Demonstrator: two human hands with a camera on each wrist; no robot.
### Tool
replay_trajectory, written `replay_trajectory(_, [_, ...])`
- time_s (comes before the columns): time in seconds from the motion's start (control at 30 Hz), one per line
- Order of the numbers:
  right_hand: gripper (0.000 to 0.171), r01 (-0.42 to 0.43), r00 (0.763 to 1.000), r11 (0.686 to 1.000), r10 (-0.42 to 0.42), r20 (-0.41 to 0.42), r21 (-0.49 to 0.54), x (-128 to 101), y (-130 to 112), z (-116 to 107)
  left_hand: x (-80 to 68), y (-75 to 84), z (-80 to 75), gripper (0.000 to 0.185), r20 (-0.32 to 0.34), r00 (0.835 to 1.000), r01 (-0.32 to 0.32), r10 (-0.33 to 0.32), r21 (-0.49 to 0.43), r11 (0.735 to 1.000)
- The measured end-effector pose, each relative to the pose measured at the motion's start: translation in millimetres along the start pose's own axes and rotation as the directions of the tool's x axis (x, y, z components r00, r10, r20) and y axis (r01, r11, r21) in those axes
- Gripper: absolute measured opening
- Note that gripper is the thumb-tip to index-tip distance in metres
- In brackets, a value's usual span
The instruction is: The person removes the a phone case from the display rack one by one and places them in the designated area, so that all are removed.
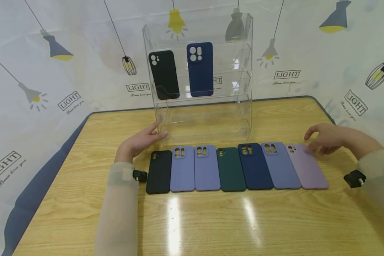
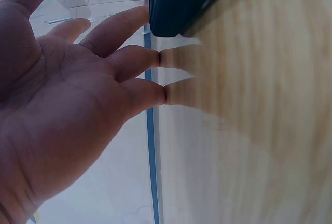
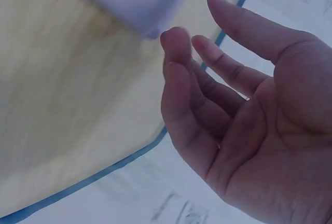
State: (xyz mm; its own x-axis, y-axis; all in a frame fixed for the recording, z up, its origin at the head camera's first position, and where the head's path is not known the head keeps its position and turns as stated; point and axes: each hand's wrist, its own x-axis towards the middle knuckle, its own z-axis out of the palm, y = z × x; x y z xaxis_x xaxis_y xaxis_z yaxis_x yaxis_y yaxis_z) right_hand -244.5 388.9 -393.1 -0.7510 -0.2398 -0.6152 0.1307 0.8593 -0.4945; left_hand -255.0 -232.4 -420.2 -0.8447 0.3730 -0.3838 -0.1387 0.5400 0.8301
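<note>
My left hand [image 1: 140,141] rests with loosely extended fingers at the lower left side of a clear acrylic display stand [image 1: 208,135]. In the left wrist view its outer fingertips touch the wooden table. My right hand [image 1: 331,138] is over the upper corner of a pinkish-lilac phone case [image 1: 310,170], fingers bent loosely and gripping nothing. That case ends a row with a black case [image 1: 160,174], two lavender cases [image 1: 183,174] [image 1: 208,174], a green case [image 1: 233,174], a navy case [image 1: 258,174] and a periwinkle case [image 1: 284,172].
In an upper tier of the stand lean a dark phone case [image 1: 164,76], slightly tilted, and a blue case [image 1: 201,76]. The wooden table [image 1: 211,227] meets lamp-printed cloth [image 1: 102,81] at the back and sides. A small black camera [image 1: 355,178] sits at the right wrist.
</note>
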Motion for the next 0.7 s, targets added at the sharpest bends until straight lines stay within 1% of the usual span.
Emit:
replay_trajectory(0.13, [0.051, 0.058, 0.997, 0.991, -0.064, -0.048, -0.118, 6, -26, -3, -1.1, -0.3, -0.3, 0.088, -0.001, 1.000, 0.007, -0.007, 0.002, 1.000])
replay_trajectory(0.23, [0.054, 0.092, 0.992, 0.981, -0.105, -0.067, -0.172, 12, -43, -4, -0.7, -0.5, -0.3, 0.087, 0.001, 1.000, 0.007, -0.007, 0.001, 1.000])
replay_trajectory(0.33, [0.062, 0.124, 0.989, 0.975, -0.137, -0.060, -0.185, 21, -60, -3, 0.3, -0.9, -0.6, 0.086, 0.004, 1.000, 0.000, 0.000, -0.004, 1.000])
replay_trajectory(0.47, [0.074, 0.177, 0.982, 0.971, -0.186, -0.040, -0.163, 32, -82, 2, 1.2, -1.1, -1.0, 0.086, 0.001, 1.000, -0.004, 0.004, -0.008, 1.000])
replay_trajectory(0.57, [0.077, 0.232, 0.969, 0.959, -0.242, -0.042, -0.162, 38, -96, 7, 1.7, -1.1, -1.2, 0.086, 0.000, 1.000, -0.003, 0.003, -0.008, 1.000])
replay_trajectory(0.7, [0.080, 0.300, 0.947, 0.934, -0.316, -0.052, -0.194, 47, -106, 16, 2.8, -1.6, -1.5, 0.086, -0.002, 1.000, -0.004, 0.004, -0.011, 1.000])
